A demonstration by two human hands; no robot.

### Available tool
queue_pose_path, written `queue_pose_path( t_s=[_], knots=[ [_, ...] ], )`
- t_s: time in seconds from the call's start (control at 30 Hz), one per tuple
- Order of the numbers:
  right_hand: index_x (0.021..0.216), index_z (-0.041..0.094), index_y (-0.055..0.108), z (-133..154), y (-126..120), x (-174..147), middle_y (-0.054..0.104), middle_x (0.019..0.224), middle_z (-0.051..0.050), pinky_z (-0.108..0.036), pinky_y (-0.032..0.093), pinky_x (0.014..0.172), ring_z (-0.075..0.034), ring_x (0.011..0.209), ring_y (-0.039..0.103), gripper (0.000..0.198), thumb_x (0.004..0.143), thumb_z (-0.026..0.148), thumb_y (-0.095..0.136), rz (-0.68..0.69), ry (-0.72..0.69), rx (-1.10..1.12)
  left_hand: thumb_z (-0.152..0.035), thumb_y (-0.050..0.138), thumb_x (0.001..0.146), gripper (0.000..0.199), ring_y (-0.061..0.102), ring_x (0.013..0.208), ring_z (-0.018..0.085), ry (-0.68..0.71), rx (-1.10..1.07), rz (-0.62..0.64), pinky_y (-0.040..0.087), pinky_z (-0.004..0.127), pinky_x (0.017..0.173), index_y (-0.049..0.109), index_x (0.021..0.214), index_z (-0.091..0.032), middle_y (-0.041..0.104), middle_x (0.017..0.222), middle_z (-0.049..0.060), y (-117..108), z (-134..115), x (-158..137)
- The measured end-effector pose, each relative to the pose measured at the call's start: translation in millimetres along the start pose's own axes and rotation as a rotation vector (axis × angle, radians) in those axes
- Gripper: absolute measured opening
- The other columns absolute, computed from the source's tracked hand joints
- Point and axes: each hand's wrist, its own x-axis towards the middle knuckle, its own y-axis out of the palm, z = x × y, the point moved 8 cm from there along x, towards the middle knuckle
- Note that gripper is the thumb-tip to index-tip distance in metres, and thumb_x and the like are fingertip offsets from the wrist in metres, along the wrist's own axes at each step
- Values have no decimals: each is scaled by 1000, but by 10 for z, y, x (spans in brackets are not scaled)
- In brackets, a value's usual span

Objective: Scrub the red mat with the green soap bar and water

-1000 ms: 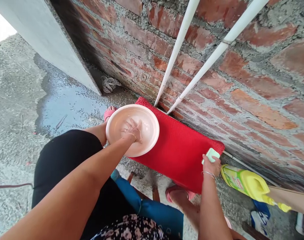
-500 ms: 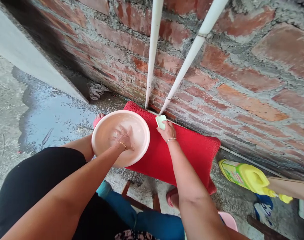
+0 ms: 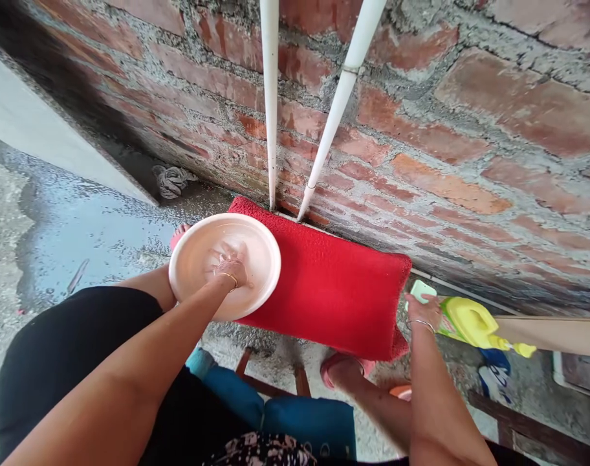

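Note:
A pale pink basin [image 3: 272,285] with cloudy water rests partly over the left end of a red folded mat [image 3: 334,278]. Inside it, my left hand [image 3: 231,264] dips into the water with its fingers spread; I see nothing held there. Past the mat's right end, my right hand [image 3: 425,310] grips a small flat pale green block [image 3: 421,289] with rounded corners, whose exact kind I cannot make out. Just beyond that hand lies a yellow detergent bottle [image 3: 469,322] on its side, partly hidden by the hand.
Two white pipes [image 3: 324,139] run down a brick wall [image 3: 450,181] behind the mat. A grey rope bundle [image 3: 173,181] lies by a slab on the wet floor. Blue cloth [image 3: 309,421] and wooden legs [image 3: 302,380] are near my knees. A blue-white packet [image 3: 495,378] lies at right.
My right hand has carried the pale green block rightward, from over the mat to beside the detergent bottle. My left hand stays in the basin. The view has shifted slightly right.

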Motion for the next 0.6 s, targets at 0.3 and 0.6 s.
queue_pose_path(
  t_s=[0.3,0.6],
  knots=[
    [109,24,57,1424,723,-2517,52,101,-6,-29,39,78,-20,91,51,43,75,49,59,269,-781,105,-48,81,48,134,-12,128,61,-15,25,-13,24,79,84,-9,147,-31,-18,152,20,-48,-9,-62],
    [109,23,59,1057,905,-2742,53,99,-6,-30,37,78,-20,88,50,41,75,46,62,326,-864,-56,-53,78,49,131,-8,130,59,-14,28,-35,29,78,84,-6,147,-33,-18,153,15,-53,5,-52]
  ],
)
